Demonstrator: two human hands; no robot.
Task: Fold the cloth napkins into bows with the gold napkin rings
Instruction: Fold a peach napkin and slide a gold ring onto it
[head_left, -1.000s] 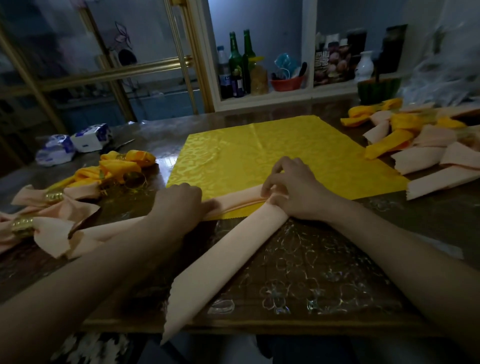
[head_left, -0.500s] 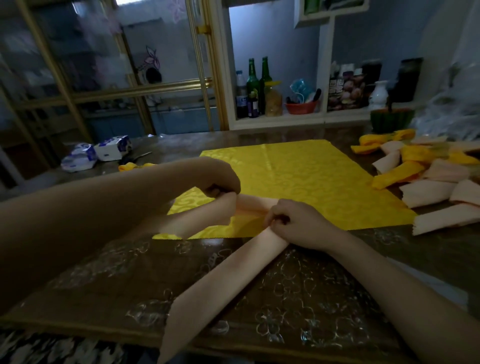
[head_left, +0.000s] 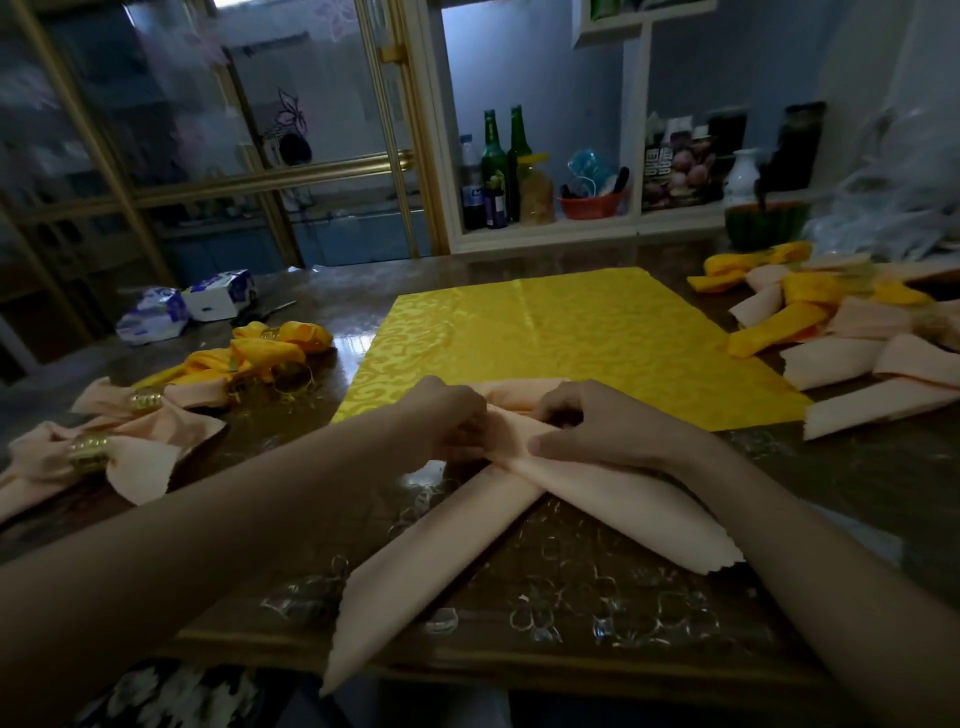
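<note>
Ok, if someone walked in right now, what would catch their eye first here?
The bright yellow cloth spread mid-table stands out first. At its near edge the left hand and right hand pinch a peach napkin where its two tails cross. At the far left lie finished peach bows cinched by gold rings.

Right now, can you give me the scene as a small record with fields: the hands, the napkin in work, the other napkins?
left hand: grips peach napkin at its crossing
right hand: pinches same crossing, thumb on top
tails: two, crossed, pointing toward the person
underneath: yellow cloth, flat on table
left side: peach bows in gold rings; yellow bows
right side: folded napkins, peach and yellow
</note>
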